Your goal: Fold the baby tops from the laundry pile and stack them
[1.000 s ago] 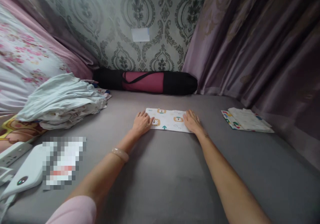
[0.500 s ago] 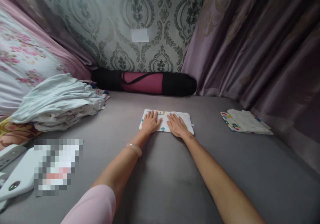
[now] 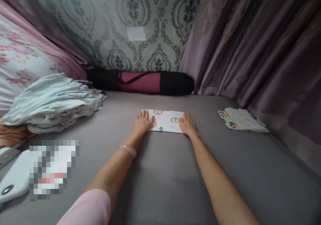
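A folded white cloth (image 3: 165, 121) printed with orange animal-like figures, a green arrow and small ovals lies flat on the grey bed sheet (image 3: 165, 171). My left hand (image 3: 143, 122) rests over its left end, fingers extended forward and thumb apart on the cloth. At the right end lies my right hand (image 3: 188, 124), palm down, with its fingers stretched out and thumb on the fabric. Both hands are open, and they hide the short edges of the cloth. A pale bangle is on the left wrist.
Crumpled light clothes (image 3: 55, 101) are piled at the left. A folded colourful cloth (image 3: 247, 119) lies at the right. A black and maroon roll bag (image 3: 140, 82) stands along the wall. White devices (image 3: 20, 173) and a blurred item (image 3: 55, 170) sit front left.
My hands have slid apart, from the middle of the cloth out to its two ends, uncovering more of the print. The view has shifted slightly to the right.
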